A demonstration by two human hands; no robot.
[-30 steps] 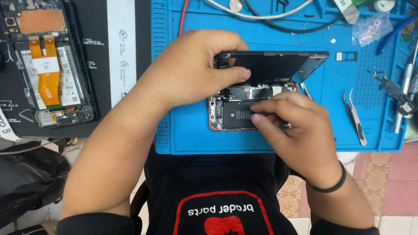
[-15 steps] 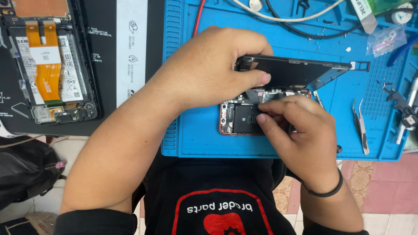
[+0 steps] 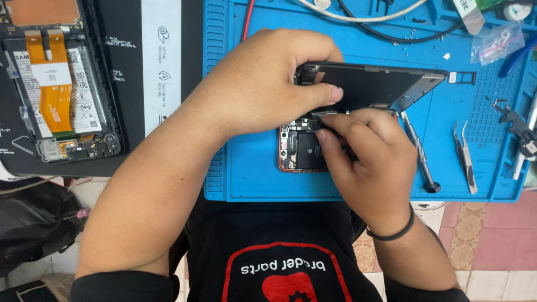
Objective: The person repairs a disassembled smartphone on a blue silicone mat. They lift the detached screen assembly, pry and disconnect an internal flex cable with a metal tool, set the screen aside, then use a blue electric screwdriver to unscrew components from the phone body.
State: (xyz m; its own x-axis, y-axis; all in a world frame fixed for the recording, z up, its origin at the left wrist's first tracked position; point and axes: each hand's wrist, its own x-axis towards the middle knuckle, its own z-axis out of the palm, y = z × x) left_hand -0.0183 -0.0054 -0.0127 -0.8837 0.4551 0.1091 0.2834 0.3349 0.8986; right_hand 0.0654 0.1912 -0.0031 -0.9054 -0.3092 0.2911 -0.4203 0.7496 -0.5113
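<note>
Head view. Blue mat (image 3: 251, 168) lies on the bench; its moulded compartments along the far and right edges hold a small clear bag (image 3: 495, 42) with a pink piece inside, and a black tool head (image 3: 517, 126). On the mat's flat part: tweezers (image 3: 465, 156) at right, a screwdriver (image 3: 419, 154) just left of them, white and black cables (image 3: 369, 17) along the far edge.

Opened phone (image 3: 299, 151), red-rimmed, lies on the mat at centre, insides up. Its screen (image 3: 375, 84) is lifted off and tilted, held over the phone's far edge. Left hand (image 3: 263, 84) grasps the screen's left end, thumb across the dark glass. Right hand (image 3: 369, 162) rests on the phone's right half, fingertips pinched at a small part just under the screen's near edge; what they pinch cannot be told. A black band sits on the right wrist.

Against the frame half a second ago: hands, phone and screen keep the same pose; the whole scene sits slightly further right and lower, so the head has shifted, not the work.

Left of the mat, a black sheet (image 3: 134, 67) carries a white strip with printed symbols. On it lies a second opened device (image 3: 61, 89) with an orange flex ribbon and a white label over its battery.
</note>
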